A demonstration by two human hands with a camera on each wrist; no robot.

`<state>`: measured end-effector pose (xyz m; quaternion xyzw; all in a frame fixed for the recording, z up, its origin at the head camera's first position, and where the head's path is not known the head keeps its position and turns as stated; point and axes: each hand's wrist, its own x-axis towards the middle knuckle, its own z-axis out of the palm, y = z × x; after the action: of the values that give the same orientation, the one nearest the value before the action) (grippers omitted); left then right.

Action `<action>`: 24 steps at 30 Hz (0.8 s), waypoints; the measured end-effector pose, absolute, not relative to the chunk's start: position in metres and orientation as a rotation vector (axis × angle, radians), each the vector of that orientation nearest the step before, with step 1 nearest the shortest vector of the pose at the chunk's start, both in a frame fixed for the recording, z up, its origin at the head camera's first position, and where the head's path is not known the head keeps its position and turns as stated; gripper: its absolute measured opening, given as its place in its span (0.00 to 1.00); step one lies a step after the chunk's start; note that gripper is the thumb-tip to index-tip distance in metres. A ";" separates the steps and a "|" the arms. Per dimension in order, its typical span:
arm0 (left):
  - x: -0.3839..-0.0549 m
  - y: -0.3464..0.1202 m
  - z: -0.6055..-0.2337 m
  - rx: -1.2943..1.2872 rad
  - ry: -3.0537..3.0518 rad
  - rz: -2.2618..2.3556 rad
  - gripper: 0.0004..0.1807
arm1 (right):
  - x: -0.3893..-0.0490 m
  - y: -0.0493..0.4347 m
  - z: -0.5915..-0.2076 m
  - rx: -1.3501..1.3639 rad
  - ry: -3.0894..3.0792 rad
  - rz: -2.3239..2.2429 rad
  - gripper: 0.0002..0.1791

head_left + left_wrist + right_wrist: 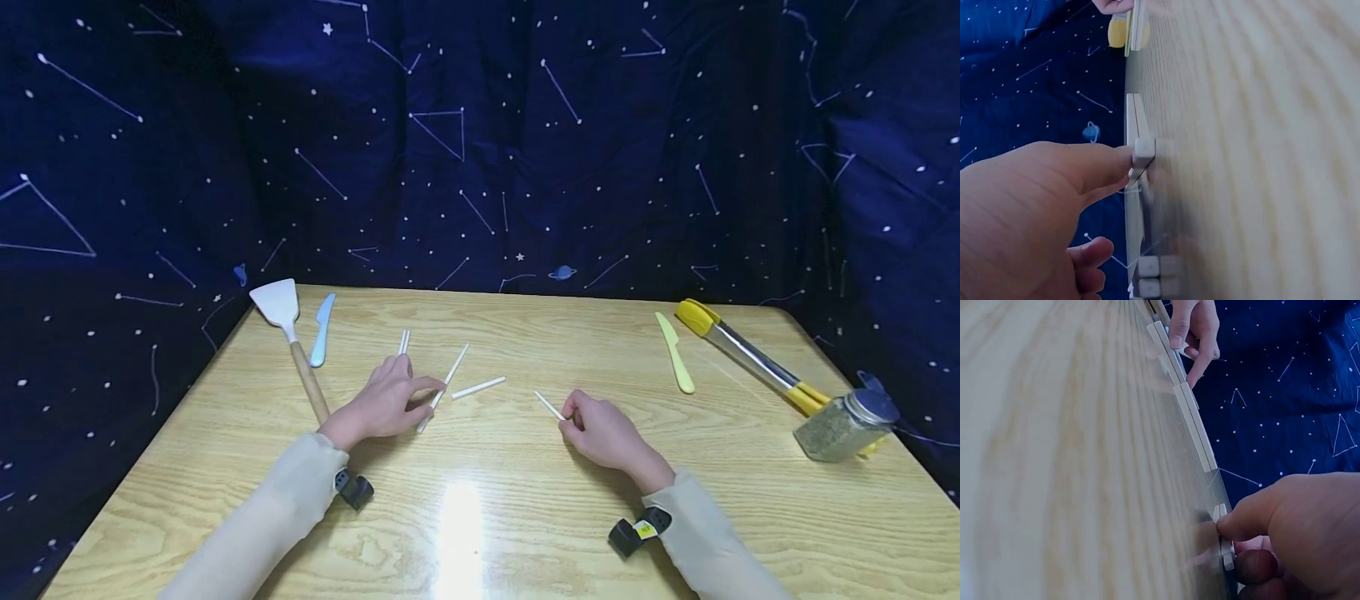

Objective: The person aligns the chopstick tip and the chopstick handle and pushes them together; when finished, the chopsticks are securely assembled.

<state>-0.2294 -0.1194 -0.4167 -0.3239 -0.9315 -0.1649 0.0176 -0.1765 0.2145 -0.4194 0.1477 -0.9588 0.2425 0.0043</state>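
Thumb and index finger of my left hand (384,398) are spread apart, their tips touching a long white stick (454,367) that lies slanted on the table. Beyond its other fingers a pair of white sticks (404,342) lies side by side; in the left wrist view their square ends (1149,267) show below those fingertips. My right hand (603,429) pinches a white stick (549,404) between thumb and fingers, close over the tabletop; part of it is hidden in the grip. Between the hands lies a shorter-looking white stick (478,388), apart from both.
At the left are a white spatula (279,307) with a wooden handle and a blue knife (322,329). At the right lie a yellow-green knife (676,354) and yellow-tipped tongs (753,354). A glass jar of dried herbs (836,432) stands beside the tongs' handle. A starry curtain (525,167) hangs behind.
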 end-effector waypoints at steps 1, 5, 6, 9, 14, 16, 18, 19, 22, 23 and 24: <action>-0.229 -0.119 -0.416 -1.010 -2.893 -0.504 0.20 | -0.176 0.214 -0.419 0.454 -3.008 0.756 0.04; -0.230 -0.118 -0.416 -1.047 -2.902 -0.503 0.21 | -0.176 0.214 -0.418 0.431 -3.018 0.754 0.03; -0.231 -0.118 -0.416 -1.066 -2.905 -0.508 0.21 | -0.176 0.214 -0.418 0.430 -3.019 0.758 0.03; -0.231 -0.120 -0.417 -1.114 -2.922 -0.545 0.22 | -0.176 0.214 -0.419 0.433 -3.019 0.767 0.03; -0.231 -0.121 -0.420 -1.108 -2.926 -0.570 0.22 | -0.176 0.215 -0.421 0.451 -3.010 0.748 0.03; -0.233 -0.121 -0.420 -1.066 -2.915 -0.554 0.22 | -0.176 0.215 -0.420 0.464 -3.003 0.725 0.03; -0.233 -0.121 -0.421 -1.010 -2.916 -0.535 0.22 | -0.175 0.215 -0.420 0.489 -3.004 0.688 0.02; -0.234 -0.121 -0.420 -0.974 -2.925 -0.530 0.21 | -0.175 0.216 -0.419 0.507 -3.005 0.670 0.02; -0.233 -0.119 -0.419 -0.873 -2.966 -0.514 0.21 | -0.175 0.218 -0.418 0.546 -3.015 0.662 0.03; -0.233 -0.119 -0.419 -0.847 -2.975 -0.505 0.21 | -0.175 0.219 -0.417 0.558 -3.018 0.675 0.03; -0.232 -0.118 -0.419 -0.824 -2.981 -0.495 0.21 | -0.175 0.220 -0.416 0.570 -3.016 0.696 0.03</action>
<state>-0.2324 -0.1179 -0.4193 -0.2630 -0.9517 -0.1581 0.0050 -0.1751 0.2203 -0.4162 0.1811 -0.9583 0.2211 -0.0027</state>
